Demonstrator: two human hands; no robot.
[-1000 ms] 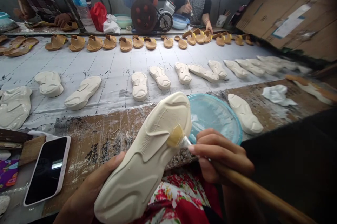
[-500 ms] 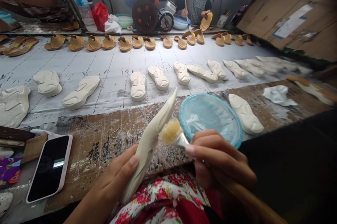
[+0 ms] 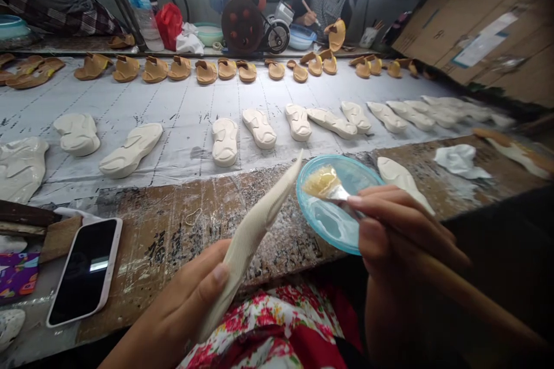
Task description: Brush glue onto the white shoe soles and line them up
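Observation:
A white shoe sole [image 3: 253, 230] stands tilted on its edge in my left hand [image 3: 197, 288], with the thumb across its lower part and its pointed tip up to the right. My right hand [image 3: 396, 227] is closed around a brush [image 3: 324, 184] with pale yellow, wet-looking bristles. The bristles are over a round blue-rimmed bowl [image 3: 335, 230], apart from the sole. Whitish stuff shows inside the bowl. Another white sole [image 3: 400, 181] lies right of the bowl, partly hidden by my right hand.
Several white soles [image 3: 225, 141] line the cloth-covered table [image 3: 190, 103], with tan sandal pieces [image 3: 205, 71] behind. A phone [image 3: 84, 271] lies at the left, a crumpled white cloth [image 3: 461, 161] at the right. Across the table, a person [image 3: 331, 5] holds a brush and a tan piece.
My right hand has moved right with the brush, taking the bristles from beside the sole to over the bowl. The sole in my left hand leans a little further right.

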